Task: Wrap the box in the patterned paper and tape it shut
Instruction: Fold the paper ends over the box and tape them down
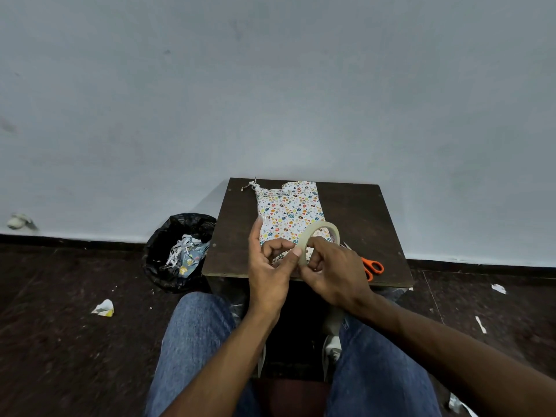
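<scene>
- Here, in the head view, a box wrapped in patterned paper lies on a small dark table, its far end crumpled and untucked.
- The right hand grips a roll of clear tape just above the box's near end.
- The left hand pinches at the roll's edge, thumb and fingers curled.
- Orange-handled scissors lie on the table to the right.
- A black-lined bin of paper scraps stands left of the table.
</scene>
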The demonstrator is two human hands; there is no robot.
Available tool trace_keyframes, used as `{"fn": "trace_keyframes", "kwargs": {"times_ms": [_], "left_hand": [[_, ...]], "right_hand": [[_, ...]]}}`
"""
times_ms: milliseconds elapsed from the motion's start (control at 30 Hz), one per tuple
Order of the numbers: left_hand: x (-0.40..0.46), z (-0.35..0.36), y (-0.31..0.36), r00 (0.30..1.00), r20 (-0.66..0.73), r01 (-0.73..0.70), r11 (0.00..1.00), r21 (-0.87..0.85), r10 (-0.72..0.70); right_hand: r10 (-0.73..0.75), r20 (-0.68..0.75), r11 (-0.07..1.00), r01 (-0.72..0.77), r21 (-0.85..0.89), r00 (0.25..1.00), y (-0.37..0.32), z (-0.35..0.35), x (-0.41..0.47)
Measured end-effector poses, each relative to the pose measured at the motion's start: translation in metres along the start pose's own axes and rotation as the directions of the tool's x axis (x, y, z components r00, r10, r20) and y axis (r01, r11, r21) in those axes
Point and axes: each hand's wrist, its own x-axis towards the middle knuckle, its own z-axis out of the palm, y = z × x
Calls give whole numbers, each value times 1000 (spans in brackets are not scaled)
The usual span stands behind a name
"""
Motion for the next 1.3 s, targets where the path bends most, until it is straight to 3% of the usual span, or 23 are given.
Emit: {"fn": "trace_keyframes", "kwargs": {"times_ms": [167,333,500,667,867,967,1067,1167,1233,1300], "left_hand": [[-1,0,2,994,48,101,991,-90,-97],[3,-1,-7,992,60,114,992,-62,-111],[3,-9,-12,993,29,111,990,82,-113],[5,-20,-15,991,6,130,978,165,-133],[7,-23,-13,981,2,191,971,143,-193],[7,-25,-11,976,2,214,967,141,-216],[7,-27,-11,969,-1,245,961,124,-247],[6,-25,-10,966,-3,258,961,98,-259],[5,-23,-9,965,2,262,961,82,-263],[4,-21,-7,964,9,263,963,65,-264]], "right_hand": [[-43,35,995,39,90,998,8,-3,0],[-36,108,993,23,117,993,20,-10,-2],[112,125,991,-102,-83,986,54,-22,7],[231,99,881,-166,-443,968,112,-24,26],[346,215,809,-174,-562,913,141,-11,35],[255,76,883,-200,-425,964,134,-3,35],[34,-67,982,-46,-181,997,107,3,37],[85,15,977,-87,196,996,67,7,42],[173,157,866,-227,446,972,40,12,45],[217,295,745,-353,566,931,19,20,47]]}}
